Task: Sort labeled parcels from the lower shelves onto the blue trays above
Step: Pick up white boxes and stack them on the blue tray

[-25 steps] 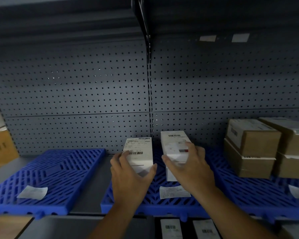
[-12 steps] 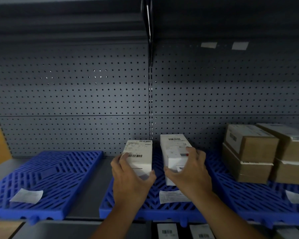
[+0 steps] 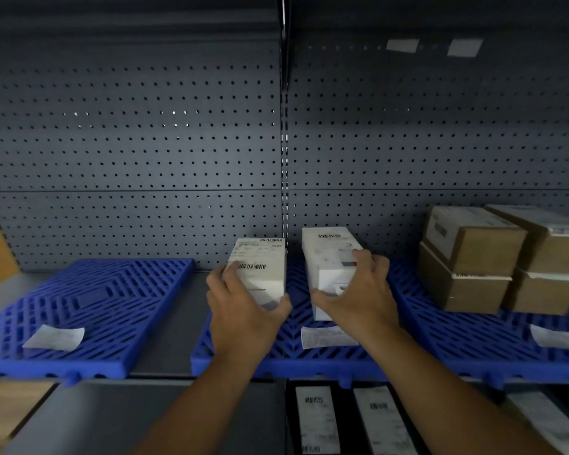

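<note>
Grey pegboard (image 3: 128, 152) spans the back — two white tags (image 3: 402, 46) near its top.

- Dark grey perforated back panel (image 3: 128, 152) spans the full width behind the shelving.
- A slotted vertical upright (image 3: 284, 142) splits the panel into left and right bays.
- A horizontal seam (image 3: 128, 191) crosses the panel in its lower part.
- The upper shelf underside (image 3: 128, 24) overhangs the bays in deep shadow.
- Two pale labels (image 3: 402, 46) are fixed side by side at the top of the right bay.
- A plain grey shelf deck (image 3: 174, 323) meets the panel's foot.
- A grey lower shelf surface (image 3: 145, 418) lies nearer.
- Lighting is dim, with a few bright pinpoints (image 3: 174, 112) in the left bay's holes.
</note>
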Demonstrator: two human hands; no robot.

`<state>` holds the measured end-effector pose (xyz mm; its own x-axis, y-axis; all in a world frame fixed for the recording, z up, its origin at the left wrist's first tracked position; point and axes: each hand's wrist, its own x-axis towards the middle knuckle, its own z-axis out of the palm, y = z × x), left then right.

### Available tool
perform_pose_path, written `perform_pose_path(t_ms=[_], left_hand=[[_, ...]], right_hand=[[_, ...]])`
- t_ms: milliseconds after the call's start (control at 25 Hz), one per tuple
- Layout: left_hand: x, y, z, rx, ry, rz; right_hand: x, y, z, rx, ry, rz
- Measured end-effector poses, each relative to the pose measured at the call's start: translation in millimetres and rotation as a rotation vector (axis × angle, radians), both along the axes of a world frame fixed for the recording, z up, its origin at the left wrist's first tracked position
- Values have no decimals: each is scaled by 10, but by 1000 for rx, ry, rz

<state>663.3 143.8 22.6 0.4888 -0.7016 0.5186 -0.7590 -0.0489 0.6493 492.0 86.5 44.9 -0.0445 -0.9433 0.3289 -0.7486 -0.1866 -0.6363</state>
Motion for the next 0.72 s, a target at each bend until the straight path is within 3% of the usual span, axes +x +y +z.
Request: perform_pose_path(t_ms=[280, 440, 720], left_hand=[[-13, 54, 21, 18, 45, -19], [-9, 129, 68, 35, 115, -35], [-427, 293, 120, -321, -87, -189]], right_hand=[[-20, 45, 14, 3, -36, 39], [-98, 128, 10, -35, -201, 108], [-423, 454, -215, -242, -268, 16]])
